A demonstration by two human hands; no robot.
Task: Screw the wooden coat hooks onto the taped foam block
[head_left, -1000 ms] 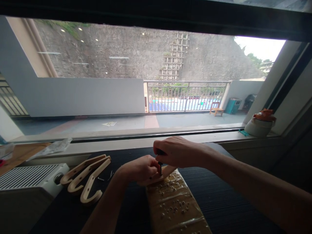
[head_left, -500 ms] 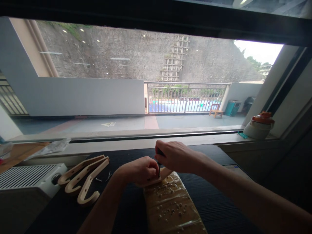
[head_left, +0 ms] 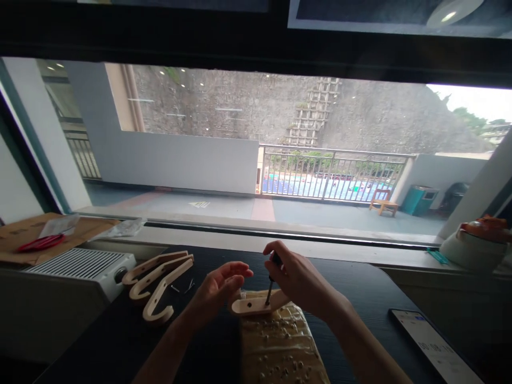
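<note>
My right hand grips a screwdriver by its dark handle. The shaft points down, its tip in or at a hole of a pale wooden hook. This hook lies across the far end of a block wrapped in shiny brown tape, whose top is dotted with many small holes. Part of the hook is hidden behind my right hand. To the left of it, my left hand hovers with fingers apart, holding nothing. A second hole shows in the hook's bare left part. Whether a screw sits under the tip, I cannot tell.
Three wooden hooks lie at the left of the black table, with a few screws beside them. A phone rests at the right. Farther left are a white heater and red scissors on cardboard.
My left hand has let go of the wooden hook and moved left, its fingers opening. The screwdriver stays on the hook in my right hand. The camera view has shifted, bringing the phone into sight.
</note>
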